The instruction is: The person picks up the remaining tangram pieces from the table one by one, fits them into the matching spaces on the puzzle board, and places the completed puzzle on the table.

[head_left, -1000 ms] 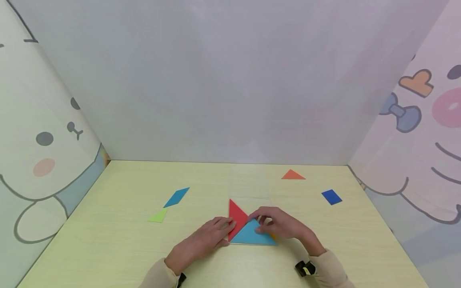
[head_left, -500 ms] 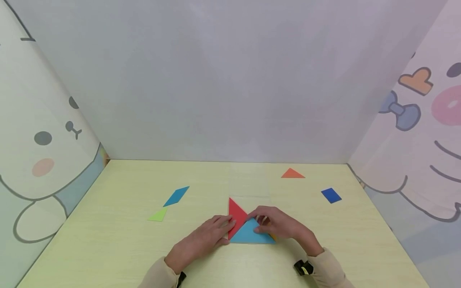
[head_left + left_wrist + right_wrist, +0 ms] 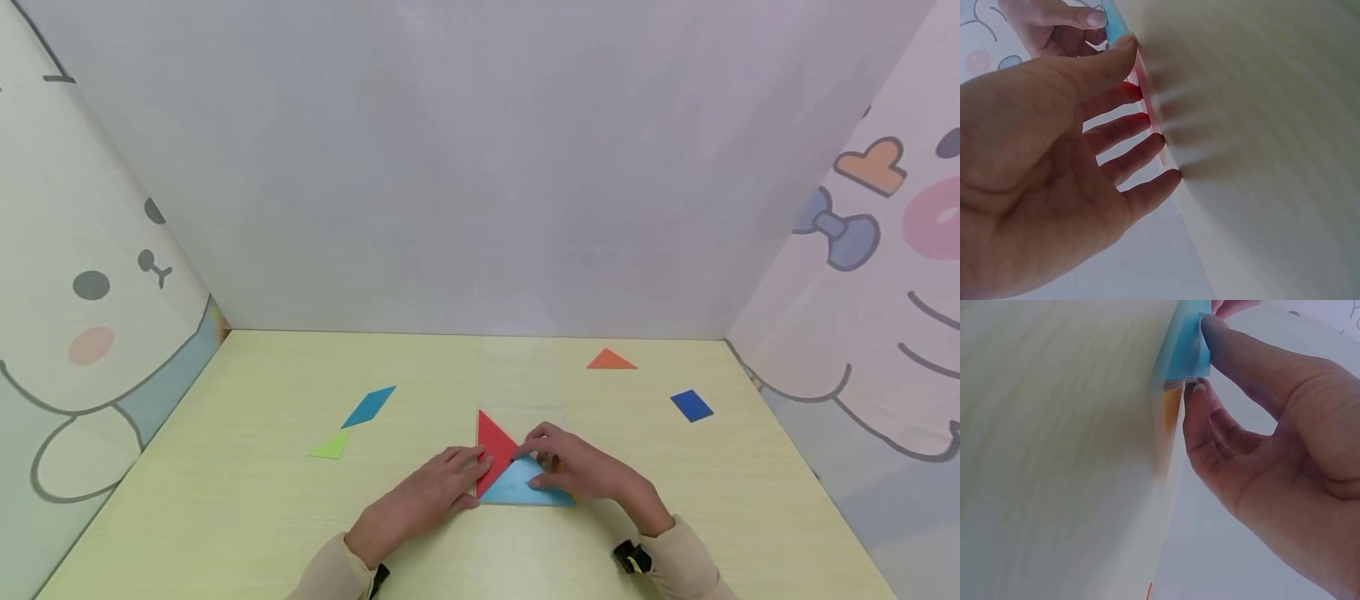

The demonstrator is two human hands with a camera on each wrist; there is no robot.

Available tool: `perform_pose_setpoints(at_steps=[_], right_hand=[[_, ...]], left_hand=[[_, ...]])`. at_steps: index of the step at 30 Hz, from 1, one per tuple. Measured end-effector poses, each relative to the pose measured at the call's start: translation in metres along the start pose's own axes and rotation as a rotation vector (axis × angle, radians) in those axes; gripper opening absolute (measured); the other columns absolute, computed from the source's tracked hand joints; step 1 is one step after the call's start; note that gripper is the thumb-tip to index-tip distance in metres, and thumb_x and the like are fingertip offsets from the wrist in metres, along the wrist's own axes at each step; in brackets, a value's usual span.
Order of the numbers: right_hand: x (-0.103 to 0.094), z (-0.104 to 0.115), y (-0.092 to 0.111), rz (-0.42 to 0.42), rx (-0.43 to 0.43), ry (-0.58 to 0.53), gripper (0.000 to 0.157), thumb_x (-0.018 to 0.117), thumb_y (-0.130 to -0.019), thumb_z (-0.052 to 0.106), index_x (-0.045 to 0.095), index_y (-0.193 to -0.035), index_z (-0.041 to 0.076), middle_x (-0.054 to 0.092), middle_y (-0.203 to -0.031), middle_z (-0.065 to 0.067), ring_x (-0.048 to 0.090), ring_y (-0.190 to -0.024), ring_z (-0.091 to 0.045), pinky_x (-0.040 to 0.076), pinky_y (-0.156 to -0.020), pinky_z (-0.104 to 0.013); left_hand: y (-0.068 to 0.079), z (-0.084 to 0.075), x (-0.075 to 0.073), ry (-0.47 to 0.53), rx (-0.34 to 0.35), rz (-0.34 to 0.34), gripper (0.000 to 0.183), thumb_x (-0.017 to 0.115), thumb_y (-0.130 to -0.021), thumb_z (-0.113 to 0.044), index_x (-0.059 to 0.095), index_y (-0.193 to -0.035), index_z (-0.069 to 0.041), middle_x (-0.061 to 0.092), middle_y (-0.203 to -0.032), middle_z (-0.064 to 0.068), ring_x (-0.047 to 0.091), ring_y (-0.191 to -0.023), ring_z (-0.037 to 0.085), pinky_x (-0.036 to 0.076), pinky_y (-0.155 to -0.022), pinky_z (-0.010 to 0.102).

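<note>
On the table (image 3: 225, 467), the left hand (image 3: 429, 492) lies loosely outstretched against a red triangle (image 3: 497, 446); the right hand (image 3: 579, 467) pinches a light-blue triangle (image 3: 512, 490) just beside it. Both hands have barely shifted, but the blue face looks shinier, suggesting slight tilting to adjust its fit.

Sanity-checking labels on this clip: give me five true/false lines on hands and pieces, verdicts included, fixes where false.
1. The left hand touches the red triangle. True.
2. The right hand has its thumb on the light blue triangle. True.
3. The orange-red triangle lies farther from the person than the dark blue piece. True.
4. The left hand holds the dark blue piece. False: the dark blue piece lies on the table, touched by neither hand.
5. The red and light blue triangles lie at opposite ends of the table. False: they lie side by side.
</note>
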State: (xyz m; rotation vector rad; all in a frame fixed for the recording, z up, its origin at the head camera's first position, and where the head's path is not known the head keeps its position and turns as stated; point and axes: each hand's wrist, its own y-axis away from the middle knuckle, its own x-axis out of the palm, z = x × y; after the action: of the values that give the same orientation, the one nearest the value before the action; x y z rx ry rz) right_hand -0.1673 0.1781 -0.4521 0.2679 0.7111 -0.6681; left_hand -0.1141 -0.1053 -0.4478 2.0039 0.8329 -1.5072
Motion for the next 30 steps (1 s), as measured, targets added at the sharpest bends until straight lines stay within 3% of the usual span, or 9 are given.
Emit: perform_pose_setpoints(at_steps=[6, 14, 30], right_hand=[[-0.0003, 0.0016, -0.0005, 0.005, 0.014, 0.018, 0.037, 0.076, -0.094, 0.012, 0.068, -0.129, 0.006, 0.056, -0.121, -0.01, 0.056, -0.101, -0.025, 0.055, -0.084, -0.028], [-0.0019, 0.0014, -0.0012, 0.01, 0.045, -0.003, 0.023, 0.076, -0.093, 0.01, 0.071, -0.116, 0.011, 0.056, -0.122, -0.007, 0.055, -0.107, -0.027, 0.055, -0.087, -0.03], [0.0024, 0.007, 0.0007, -0.005, 0.05, 0.085, 0.027, 0.076, -0.094, 0.011, 0.072, -0.121, 0.01, 0.058, -0.121, -0.005, 0.056, -0.108, -0.023, 0.056, -0.091, -0.03]], left_hand=[[-0.0001, 0.0, -0.0007, -0.008, -0.001, 0.0, 0.06, 0.066, -0.101, -0.031, 0.049, -0.152, -0.006, 0.047, -0.153, 0.01, 0.046, -0.137, 0.026, 0.046, -0.11, 0.034], [-0.0007, 0.0009, -0.0005, -0.01, -0.008, 0.004, 0.06, 0.065, -0.101, -0.032, 0.049, -0.153, -0.007, 0.047, -0.153, 0.009, 0.045, -0.138, 0.026, 0.046, -0.11, 0.035], [-0.0006, 0.0021, 0.0022, -0.007, -0.001, 0.017, 0.059, 0.064, -0.102, -0.032, 0.048, -0.154, -0.006, 0.046, -0.155, 0.009, 0.044, -0.139, 0.026, 0.043, -0.113, 0.037]])
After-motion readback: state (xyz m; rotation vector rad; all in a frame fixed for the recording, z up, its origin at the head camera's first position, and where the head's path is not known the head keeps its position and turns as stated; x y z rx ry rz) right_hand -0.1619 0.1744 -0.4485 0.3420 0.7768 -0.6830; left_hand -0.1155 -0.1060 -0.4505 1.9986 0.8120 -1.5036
